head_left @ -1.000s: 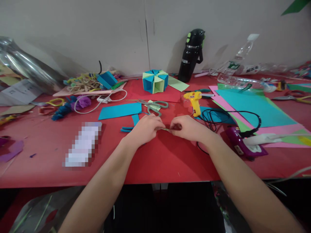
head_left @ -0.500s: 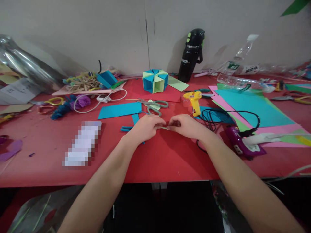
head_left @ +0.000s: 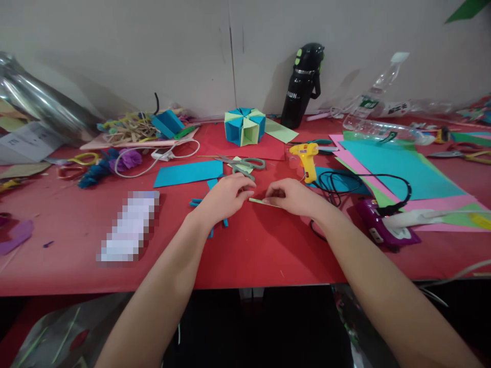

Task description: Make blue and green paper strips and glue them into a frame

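A narrow light green paper strip [head_left: 258, 201] is pinched between the thumb and fingers of my right hand [head_left: 293, 197], just above the red tabletop. Part of the strip is hidden by that hand. My left hand [head_left: 226, 196] is beside the strip's left end, thumb and fingers apart, nothing visible between them. Grey-handled scissors [head_left: 251, 163] lie right behind my left hand. Blue paper strips [head_left: 225, 223] are partly covered by my left hand, and a blue paper rectangle [head_left: 187, 174] lies behind them to the left.
A yellow glue gun [head_left: 307, 158] with a black cable stands behind my right hand. Farther back are a blue and green paper box [head_left: 245, 125] and a black bottle [head_left: 302, 87]. A phone [head_left: 129, 227] lies left; a purple power block [head_left: 383, 225] and coloured sheets [head_left: 406, 168] lie right.
My left hand has let go of the strip's left end and drawn slightly left with its fingers parting. The strip now shows more clearly, still held in my right hand.
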Available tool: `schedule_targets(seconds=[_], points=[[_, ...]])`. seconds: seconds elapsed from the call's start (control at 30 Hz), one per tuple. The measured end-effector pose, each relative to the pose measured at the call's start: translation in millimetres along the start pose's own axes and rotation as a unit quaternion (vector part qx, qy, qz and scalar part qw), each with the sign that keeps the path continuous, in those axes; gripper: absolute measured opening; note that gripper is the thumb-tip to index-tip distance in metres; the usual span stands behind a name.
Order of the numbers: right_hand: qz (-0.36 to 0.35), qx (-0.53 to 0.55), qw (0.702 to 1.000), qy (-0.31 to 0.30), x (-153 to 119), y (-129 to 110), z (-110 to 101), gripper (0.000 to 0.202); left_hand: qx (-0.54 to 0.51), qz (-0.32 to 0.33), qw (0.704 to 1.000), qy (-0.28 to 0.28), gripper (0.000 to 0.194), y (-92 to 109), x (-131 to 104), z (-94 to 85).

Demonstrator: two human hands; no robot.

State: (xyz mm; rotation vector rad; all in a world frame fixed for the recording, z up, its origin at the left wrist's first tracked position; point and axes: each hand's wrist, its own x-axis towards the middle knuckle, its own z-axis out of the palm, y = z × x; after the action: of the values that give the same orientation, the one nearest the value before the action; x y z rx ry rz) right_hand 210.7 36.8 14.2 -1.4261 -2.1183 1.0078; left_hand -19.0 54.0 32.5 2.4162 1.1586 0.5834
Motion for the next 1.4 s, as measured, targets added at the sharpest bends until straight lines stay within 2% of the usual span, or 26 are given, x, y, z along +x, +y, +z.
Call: schedule_targets(seconds=[0.2, 0.4, 0.7, 0.97, 1.13, 1.4], points=[[0.008, -0.007, 1.0, -0.008, 1, -2, -2, 0.012, 0.018, -0.029, 0.999, -0.026, 0.01, 1, 3, 10.3], [0.015, -0.015, 1.0, -0.001, 2, -1, -3, 0.011, 0.027, -0.067, 0.997, -0.039, 0.011, 4, 7, 10.4], [0.039, -0.021, 0.998, -0.05, -10, -2, -29, 0.016, 0.024, -0.086, 0.996, -0.026, 0.014, 1, 9, 13.1], [0.044, -0.033, 0.997, -0.059, -11, -3, -25, 0.015, 0.026, -0.097, 0.995, -0.02, 0.023, 4, 8, 10.9], [0.047, -0.058, 0.996, -0.047, -13, -4, -22, 0.012, 0.006, -0.112, 0.993, 0.02, 0.034, 3, 3, -3.2], [0.009, -0.08, 0.997, -0.008, -15, -6, -12, 0.004, -0.083, -0.113, 0.984, 0.11, 0.031, -11, -9, -45.9]])
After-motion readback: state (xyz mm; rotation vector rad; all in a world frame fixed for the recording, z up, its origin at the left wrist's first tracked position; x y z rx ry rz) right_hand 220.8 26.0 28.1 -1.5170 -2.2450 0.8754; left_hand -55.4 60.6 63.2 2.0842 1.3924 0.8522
